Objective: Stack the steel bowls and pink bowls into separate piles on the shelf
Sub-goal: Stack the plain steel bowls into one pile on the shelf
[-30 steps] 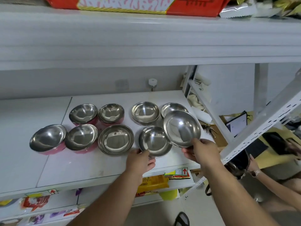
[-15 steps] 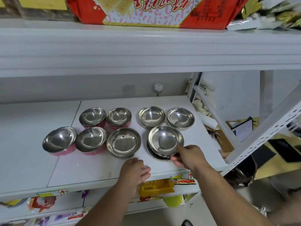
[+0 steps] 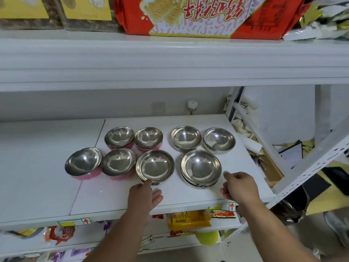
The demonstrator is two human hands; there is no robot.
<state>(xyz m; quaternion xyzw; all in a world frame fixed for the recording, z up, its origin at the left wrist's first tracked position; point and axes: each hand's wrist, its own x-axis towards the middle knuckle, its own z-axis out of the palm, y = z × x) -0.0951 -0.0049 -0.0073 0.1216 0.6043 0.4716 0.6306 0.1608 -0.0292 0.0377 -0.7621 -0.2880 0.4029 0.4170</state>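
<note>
Head view looks down on a white shelf [image 3: 117, 197] carrying eight bowls; four pink bowls sit at the left, two at the back [image 3: 119, 138] [image 3: 148, 138] and two in front [image 3: 84, 163] [image 3: 118, 164], each touching its neighbour; a single steel bowl [image 3: 154, 166] lies front centre, just beside them; a stack of two steel bowls [image 3: 201, 168] stands front right; two more steel bowls [image 3: 186, 138] [image 3: 219, 140] rest side by side behind it; the left hand [image 3: 144, 195] is loose and empty, fingertips touching the single bowl's near rim; the right hand [image 3: 238, 188] is released, fingers spread, just right of the stack and apart from it.
</note>
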